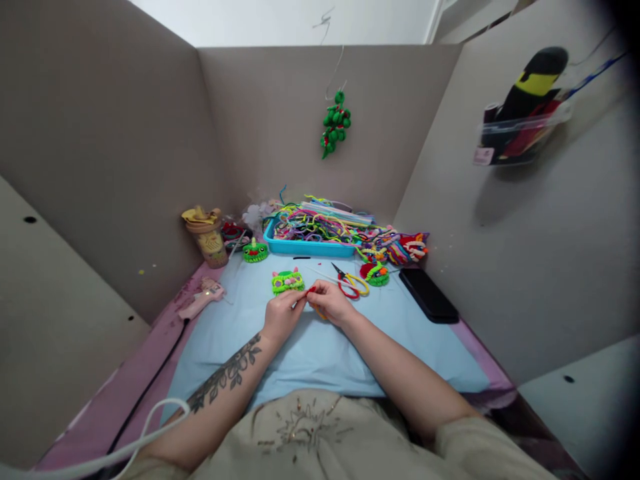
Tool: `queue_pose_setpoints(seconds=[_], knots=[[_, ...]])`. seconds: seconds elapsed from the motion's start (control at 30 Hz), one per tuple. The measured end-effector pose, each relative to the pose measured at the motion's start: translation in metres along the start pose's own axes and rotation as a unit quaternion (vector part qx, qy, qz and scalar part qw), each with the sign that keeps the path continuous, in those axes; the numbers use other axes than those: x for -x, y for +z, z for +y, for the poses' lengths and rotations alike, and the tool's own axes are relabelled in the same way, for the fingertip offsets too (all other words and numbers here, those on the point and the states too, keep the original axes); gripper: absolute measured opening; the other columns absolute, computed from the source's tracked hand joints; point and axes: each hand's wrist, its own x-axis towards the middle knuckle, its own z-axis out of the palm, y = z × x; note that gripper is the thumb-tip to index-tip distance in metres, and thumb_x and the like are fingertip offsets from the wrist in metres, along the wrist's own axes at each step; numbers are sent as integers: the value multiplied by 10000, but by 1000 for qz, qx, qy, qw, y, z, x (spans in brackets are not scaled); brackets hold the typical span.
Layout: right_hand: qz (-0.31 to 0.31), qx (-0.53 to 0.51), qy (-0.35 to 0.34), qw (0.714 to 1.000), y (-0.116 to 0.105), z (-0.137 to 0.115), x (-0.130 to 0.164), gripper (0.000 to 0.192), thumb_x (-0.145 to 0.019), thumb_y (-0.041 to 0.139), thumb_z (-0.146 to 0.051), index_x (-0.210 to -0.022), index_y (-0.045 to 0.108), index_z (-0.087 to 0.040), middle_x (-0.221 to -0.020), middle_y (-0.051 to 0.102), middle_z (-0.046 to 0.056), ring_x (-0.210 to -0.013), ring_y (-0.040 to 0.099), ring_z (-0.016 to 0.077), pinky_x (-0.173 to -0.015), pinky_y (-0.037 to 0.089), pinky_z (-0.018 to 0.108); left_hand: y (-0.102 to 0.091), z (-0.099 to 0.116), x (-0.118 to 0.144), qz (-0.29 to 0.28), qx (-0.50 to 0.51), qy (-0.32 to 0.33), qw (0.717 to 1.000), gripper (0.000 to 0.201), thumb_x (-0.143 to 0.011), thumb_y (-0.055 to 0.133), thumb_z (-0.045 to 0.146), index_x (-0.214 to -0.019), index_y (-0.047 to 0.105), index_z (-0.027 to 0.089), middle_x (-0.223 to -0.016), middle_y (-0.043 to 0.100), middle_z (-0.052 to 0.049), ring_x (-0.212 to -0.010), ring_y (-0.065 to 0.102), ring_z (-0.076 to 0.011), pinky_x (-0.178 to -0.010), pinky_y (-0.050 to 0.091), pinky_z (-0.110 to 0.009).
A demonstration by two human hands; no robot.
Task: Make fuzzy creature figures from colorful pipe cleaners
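My left hand (284,313) and my right hand (331,301) meet over the blue cloth, fingertips pinched on a small red piece of pipe cleaner (311,289). Most of it is hidden by the fingers. An orange strand (318,312) shows just under my right hand; whether it joins the red piece I cannot tell. Right behind my left hand lies a bright green pipe-cleaner figure (287,281) with pink tips. Scissors (354,285) with red and yellow handles lie beyond my right hand, beside a red, green and orange pipe-cleaner piece (375,274).
A blue tray (313,249) heaped with pipe cleaners stands at the back. On the left are a pink glue gun (203,299) with a cord, a cup (209,243) and a green figure (255,251). A black phone (429,295) lies right. Grey panels enclose the table.
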Motion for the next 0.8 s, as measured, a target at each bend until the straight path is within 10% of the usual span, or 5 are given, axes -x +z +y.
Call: queue_pose_setpoints(seconds=[0.8], knots=[[15, 15, 21, 1000, 0, -2, 2, 216, -545, 762, -250, -694, 641, -151, -578, 651, -7, -527, 564, 107, -545, 427, 234, 0, -2, -10, -61, 148, -225, 961, 148, -755, 620, 268, -792, 728, 175, -698, 725, -25, -627, 651, -166, -602, 507, -267]])
